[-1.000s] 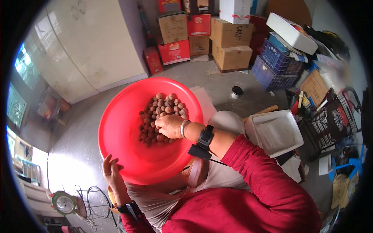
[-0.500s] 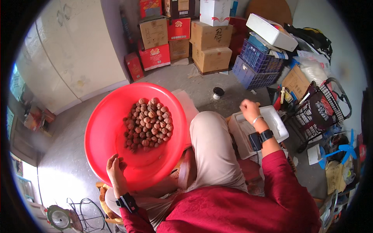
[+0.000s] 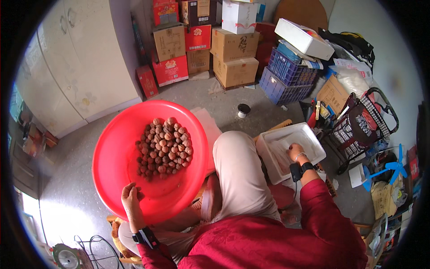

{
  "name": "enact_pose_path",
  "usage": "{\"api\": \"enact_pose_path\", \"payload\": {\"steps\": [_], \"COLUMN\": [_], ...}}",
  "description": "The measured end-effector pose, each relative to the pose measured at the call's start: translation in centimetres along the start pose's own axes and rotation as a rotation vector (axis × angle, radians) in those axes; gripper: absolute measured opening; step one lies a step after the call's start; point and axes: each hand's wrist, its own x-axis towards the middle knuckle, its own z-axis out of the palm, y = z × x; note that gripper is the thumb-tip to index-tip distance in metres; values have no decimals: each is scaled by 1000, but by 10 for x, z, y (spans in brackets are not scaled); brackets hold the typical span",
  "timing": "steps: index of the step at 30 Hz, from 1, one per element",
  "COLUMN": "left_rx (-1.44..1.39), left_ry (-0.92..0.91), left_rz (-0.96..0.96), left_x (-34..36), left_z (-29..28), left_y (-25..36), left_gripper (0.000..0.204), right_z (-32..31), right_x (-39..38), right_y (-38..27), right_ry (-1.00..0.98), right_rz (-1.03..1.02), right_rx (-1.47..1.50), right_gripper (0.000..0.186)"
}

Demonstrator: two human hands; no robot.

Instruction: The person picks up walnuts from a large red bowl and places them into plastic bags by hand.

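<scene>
A large red plastic basin [image 3: 107,152] leans over my lap on the left, with a heap of brown walnuts [image 3: 163,150] on its far side. My left hand [image 3: 131,197] is over the basin's near-left edge, its fingers curled inward; whatever they hold, if anything, is hidden. To the right of my knee stands a white foam box [image 3: 267,157]. My right hand [image 3: 295,152] reaches inside it with bent, closed fingers, and I cannot make out what is in them. Both wrists carry black straps with small devices.
Stacked cartons [image 3: 235,71] and blue crates [image 3: 286,87] line the far wall. A small black-and-white container [image 3: 243,110] stands on the floor. A checked cart [image 3: 358,130] and blue fan blades [image 3: 394,167] are at the right. Cables [image 3: 96,244] lie at the lower left.
My right hand has come down and nearer, from above the foam box's far-left edge into the box. My left hand stays by the basin. The whole view has shifted slightly.
</scene>
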Motion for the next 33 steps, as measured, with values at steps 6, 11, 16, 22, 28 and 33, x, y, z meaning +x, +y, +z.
{"api": "enact_pose_path", "payload": {"steps": [6,11,16,22,28,33], "left_rx": [-4,-27,9,-10,-2,-99], "left_ry": [-6,-27,-36,-77,-117,-185], "left_rz": [8,9,12,14,11,10], "left_x": [4,4,3,-4,-15,-28], "left_z": [-1,0,0,7,24,42], "left_y": [-5,-8,-7,5,27,29], "left_gripper": [19,18,20,22,21,20], "right_z": [9,0,-24,-84,-129,-116], "right_x": [12,11,9,4,-37,-87], "right_y": [13,19,0,-96,-252,-361], "right_ry": [-111,-42,180,191,-366,-743], "right_rz": [31,-9,-73,-415,-674,-906], "right_rx": [-173,-189,4,270,762,819], "right_gripper": [25,23,16,14,17,14]}}
